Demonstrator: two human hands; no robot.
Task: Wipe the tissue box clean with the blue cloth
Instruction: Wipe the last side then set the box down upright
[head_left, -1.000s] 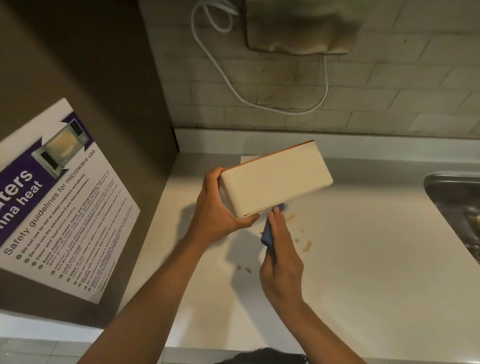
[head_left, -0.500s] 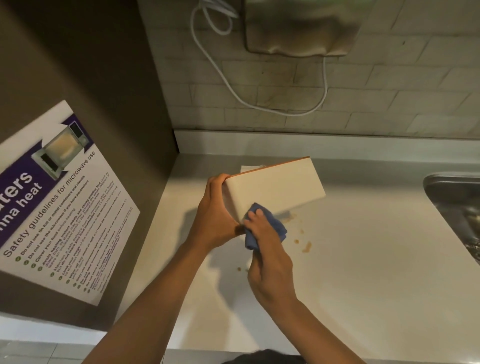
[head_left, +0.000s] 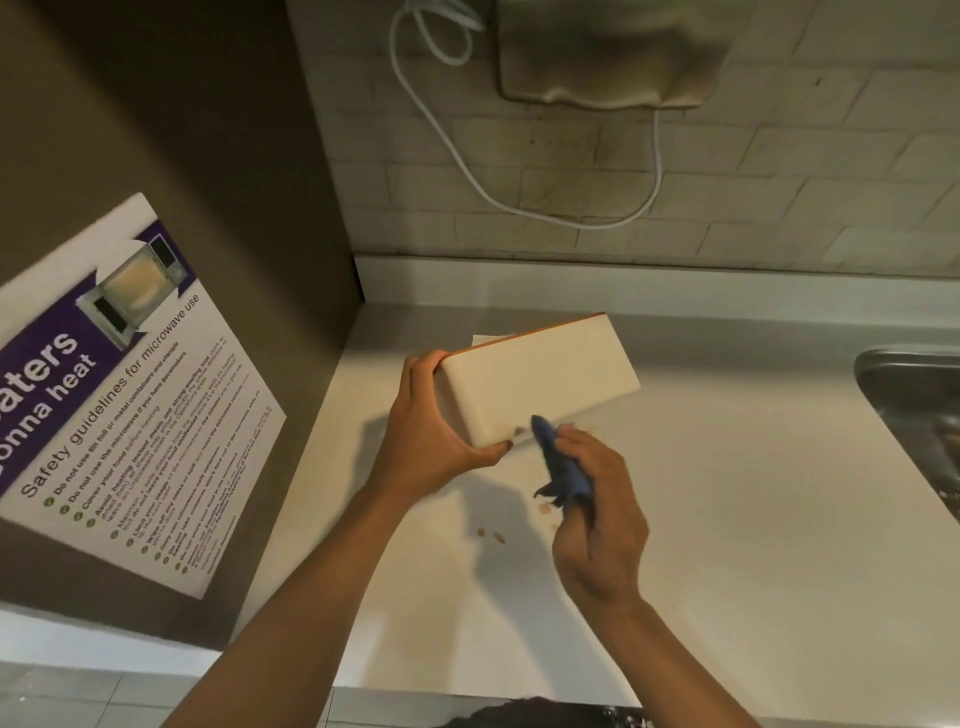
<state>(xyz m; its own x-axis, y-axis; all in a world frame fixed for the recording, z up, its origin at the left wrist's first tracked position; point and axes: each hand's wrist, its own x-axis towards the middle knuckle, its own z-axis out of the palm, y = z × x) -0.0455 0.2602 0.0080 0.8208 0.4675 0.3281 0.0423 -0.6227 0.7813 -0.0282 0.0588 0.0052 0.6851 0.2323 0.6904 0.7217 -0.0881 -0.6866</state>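
Head view, microwave safety poster (head_left: 119, 395) on the left wall, left hand (head_left: 434, 428) gripping the end of a cream tissue box (head_left: 540, 382) tilted above the counter (head_left: 753, 519), right hand (head_left: 597, 514) clutching a blue cloth (head_left: 563, 470) touching the box's lower edge, brown spots (head_left: 491, 535) on the counter, sink (head_left: 919, 400) at right.

"Safety guidelines for microwave use" and partial "…aters …onna heat" on the wall poster (head_left: 119, 395).
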